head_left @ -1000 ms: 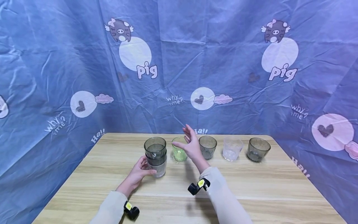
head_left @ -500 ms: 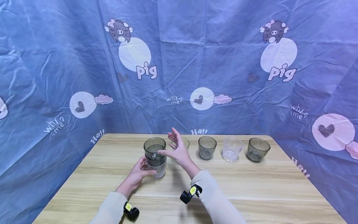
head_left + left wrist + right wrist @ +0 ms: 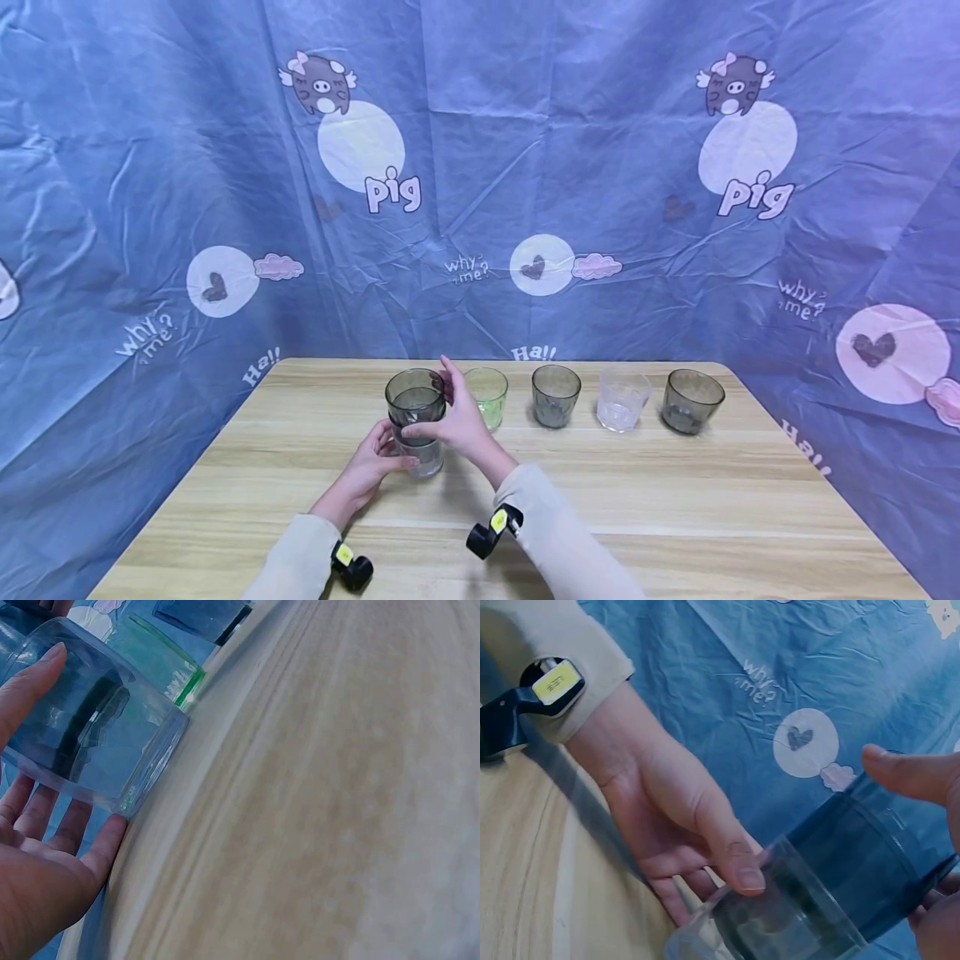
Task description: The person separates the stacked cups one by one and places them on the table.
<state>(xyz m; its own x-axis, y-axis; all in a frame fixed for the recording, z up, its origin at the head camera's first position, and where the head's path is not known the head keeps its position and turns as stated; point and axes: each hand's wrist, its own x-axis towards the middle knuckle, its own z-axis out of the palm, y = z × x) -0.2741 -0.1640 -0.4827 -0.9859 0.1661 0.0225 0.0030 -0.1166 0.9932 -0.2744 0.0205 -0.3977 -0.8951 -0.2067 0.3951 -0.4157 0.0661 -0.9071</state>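
A stack of tumblers stands on the wooden table (image 3: pixel 262 500), left of the middle in the head view. At its base is a clear glass (image 3: pixel 426 468), with smoky grey glasses (image 3: pixel 414 405) nested above. My left hand (image 3: pixel 367 468) grips the clear glass low down; its thumb (image 3: pixel 34 686) and fingers go round opposite sides in the left wrist view. My right hand (image 3: pixel 461 421) holds the grey part from the right, thumb in front and fingers behind. The right wrist view has its thumb (image 3: pixel 915 776) against the grey glass (image 3: pixel 859 859); its other fingers are mostly hidden.
Right of the stack, a row of separate glasses runs along the table's back: a green glass (image 3: pixel 491 404), a grey glass (image 3: pixel 556 398), a clear glass (image 3: pixel 622 402) and another grey glass (image 3: pixel 692 402). A blue printed cloth (image 3: pixel 480 167) hangs behind and at both sides.
My right hand has come left and down from in front of the green glass, and now holds the grey part of the stack. My left hand and the other glasses have stayed put.
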